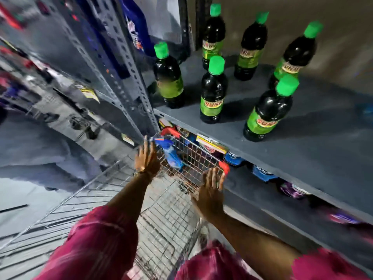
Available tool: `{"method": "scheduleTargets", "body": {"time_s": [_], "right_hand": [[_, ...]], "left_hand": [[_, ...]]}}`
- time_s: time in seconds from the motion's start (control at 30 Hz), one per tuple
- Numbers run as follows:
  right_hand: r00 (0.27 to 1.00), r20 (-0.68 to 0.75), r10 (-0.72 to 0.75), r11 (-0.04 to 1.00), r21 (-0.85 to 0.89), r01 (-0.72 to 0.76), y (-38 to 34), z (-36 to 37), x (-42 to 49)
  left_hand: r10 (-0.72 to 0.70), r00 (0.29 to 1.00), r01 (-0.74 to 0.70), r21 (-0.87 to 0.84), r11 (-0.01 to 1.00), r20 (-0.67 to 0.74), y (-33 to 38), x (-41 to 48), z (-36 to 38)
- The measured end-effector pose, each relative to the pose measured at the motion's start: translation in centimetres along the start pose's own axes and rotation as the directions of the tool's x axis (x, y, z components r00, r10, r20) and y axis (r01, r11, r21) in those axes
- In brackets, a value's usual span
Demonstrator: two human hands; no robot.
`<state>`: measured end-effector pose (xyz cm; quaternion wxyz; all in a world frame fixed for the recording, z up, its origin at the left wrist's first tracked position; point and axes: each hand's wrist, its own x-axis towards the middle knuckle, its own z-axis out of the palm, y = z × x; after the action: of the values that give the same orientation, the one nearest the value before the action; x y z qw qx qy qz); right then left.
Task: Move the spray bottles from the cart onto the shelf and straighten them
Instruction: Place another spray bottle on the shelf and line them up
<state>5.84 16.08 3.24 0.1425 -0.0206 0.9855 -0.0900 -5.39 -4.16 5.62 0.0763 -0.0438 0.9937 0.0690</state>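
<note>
A wire shopping cart (187, 152) stands below the dark grey shelf (314, 142). In its small front basket lies a blue spray bottle (171, 153) with a blue and orange head. My left hand (146, 157) reaches over the basket's left rim with fingers spread, just left of the bottle, holding nothing. My right hand (212, 188) hovers at the basket's near right corner, fingers apart and empty. Whether either hand touches the wire I cannot tell.
Several dark bottles with green caps and green labels (214, 89) stand scattered on the shelf. A perforated steel upright (129, 77) rises left of the shelf. Blue and purple packets (262, 173) lie on the lower shelf. A red cart corner (224, 166) is near my right hand.
</note>
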Motion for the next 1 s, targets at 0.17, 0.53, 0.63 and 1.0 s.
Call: {"method": "scheduleTargets", "body": {"time_s": [0.17, 0.53, 0.63, 1.0], "right_hand": [[0.999, 0.052, -0.012, 0.992, -0.124, 0.018, 0.1, 0.5, 0.5], [1.000, 0.007, -0.023, 0.986, -0.167, 0.024, 0.1, -0.4, 0.2], [0.999, 0.011, -0.041, 0.974, -0.221, 0.042, 0.0, -0.5, 0.2], [0.990, -0.086, 0.108, 0.673, 0.739, -0.009, 1.0, -4.8, -1.2]], "left_hand": [[0.186, 0.982, -0.175, 0.181, 0.968, -0.045, 0.1, 2.7, -0.6], [0.310, 0.949, -0.279, 0.295, 0.914, -0.063, 2.3, 4.4, -0.7], [0.299, 0.954, -0.291, 0.258, 0.921, 0.007, 2.9, 2.5, -1.4], [0.420, 0.854, -0.466, -0.092, 0.880, -0.306, 9.0, -7.8, -15.6]]}}
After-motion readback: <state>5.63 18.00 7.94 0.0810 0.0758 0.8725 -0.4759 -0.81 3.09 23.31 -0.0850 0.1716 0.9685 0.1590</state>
